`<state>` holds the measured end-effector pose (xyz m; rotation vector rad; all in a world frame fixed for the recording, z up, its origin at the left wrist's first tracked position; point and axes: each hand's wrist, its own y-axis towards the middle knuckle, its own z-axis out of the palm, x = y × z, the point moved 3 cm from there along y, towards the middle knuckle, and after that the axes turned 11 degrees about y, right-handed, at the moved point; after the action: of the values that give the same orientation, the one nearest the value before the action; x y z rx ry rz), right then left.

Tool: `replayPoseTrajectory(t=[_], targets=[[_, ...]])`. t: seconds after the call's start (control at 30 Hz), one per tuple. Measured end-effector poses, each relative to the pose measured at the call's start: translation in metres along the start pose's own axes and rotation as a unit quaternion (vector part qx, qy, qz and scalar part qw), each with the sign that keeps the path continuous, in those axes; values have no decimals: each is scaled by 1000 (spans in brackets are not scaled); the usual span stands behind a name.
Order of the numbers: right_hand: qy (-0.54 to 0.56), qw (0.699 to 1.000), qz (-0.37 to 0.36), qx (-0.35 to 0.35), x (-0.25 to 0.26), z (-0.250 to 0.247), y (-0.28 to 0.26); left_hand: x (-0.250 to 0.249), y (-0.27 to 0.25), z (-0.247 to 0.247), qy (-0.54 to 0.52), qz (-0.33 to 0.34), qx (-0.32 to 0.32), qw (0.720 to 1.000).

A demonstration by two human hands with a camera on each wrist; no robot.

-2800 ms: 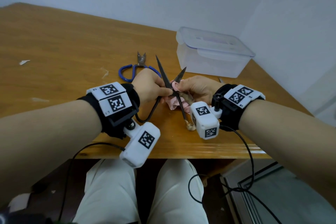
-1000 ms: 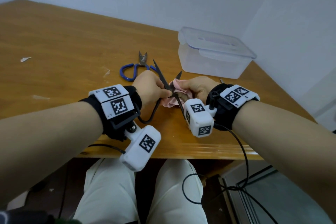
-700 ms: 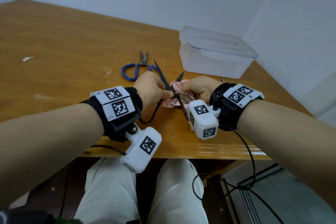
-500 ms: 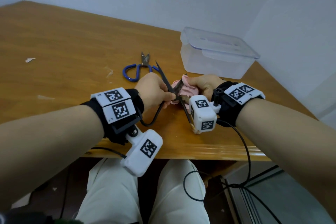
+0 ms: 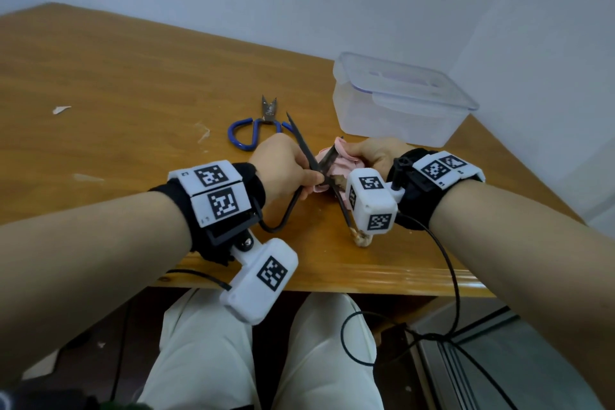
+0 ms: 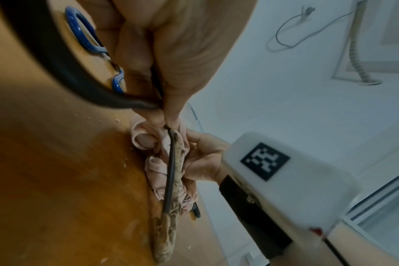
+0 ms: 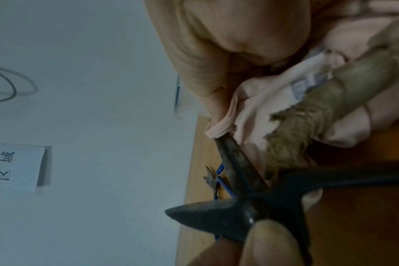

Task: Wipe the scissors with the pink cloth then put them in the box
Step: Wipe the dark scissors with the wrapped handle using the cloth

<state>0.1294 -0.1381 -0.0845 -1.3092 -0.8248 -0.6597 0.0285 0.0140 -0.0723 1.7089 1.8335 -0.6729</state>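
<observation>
Black scissors (image 5: 301, 143) are held above the table with their blades spread. My left hand (image 5: 311, 176) pinches them at the pivot between thumb and fingers. One blade sticks up free; the other blade's end is under the pink cloth (image 5: 339, 165), which my right hand (image 5: 349, 153) pinches round it. In the right wrist view the pink cloth (image 7: 262, 108) caps the tip of that blade of the scissors (image 7: 239, 180). One handle (image 6: 171, 171) is wrapped in frayed tan cloth. The clear plastic box (image 5: 399, 110) stands at the back right with its lid on.
Blue-handled scissors (image 5: 246, 133) lie on the wooden table (image 5: 133, 93) just behind my left hand. Small paper scraps (image 5: 61, 109) lie to the left. The table's front edge (image 5: 332, 280) is close under my wrists; the wall runs just behind the box.
My right hand has slid the pink cloth up the right blade, so its tip, bare earlier, is now covered. My left hand keeps its pinch at the pivot.
</observation>
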Motion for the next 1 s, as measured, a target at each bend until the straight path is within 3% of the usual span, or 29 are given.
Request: replayPoseTrajectory(t=[0.43, 0.7, 0.8, 0.9, 1.0], targets=[[-3, 1000, -22, -21, 11, -5, 5, -3, -2, -1, -4, -6, 10, 1000], [-16, 989, -135, -62, 34, -29, 12, -4, -8, 1, -16, 13, 19, 1000], [-1, 973, -199, -113, 44, -57, 26, -2, -7, 2, -25, 7, 26, 999], [7, 952, -256, -170, 51, -59, 3, 2, -6, 4, -22, -6, 36, 999], [18, 890, -378, -255, 63, -54, -18, 3, -4, 6, -22, -14, 42, 999]])
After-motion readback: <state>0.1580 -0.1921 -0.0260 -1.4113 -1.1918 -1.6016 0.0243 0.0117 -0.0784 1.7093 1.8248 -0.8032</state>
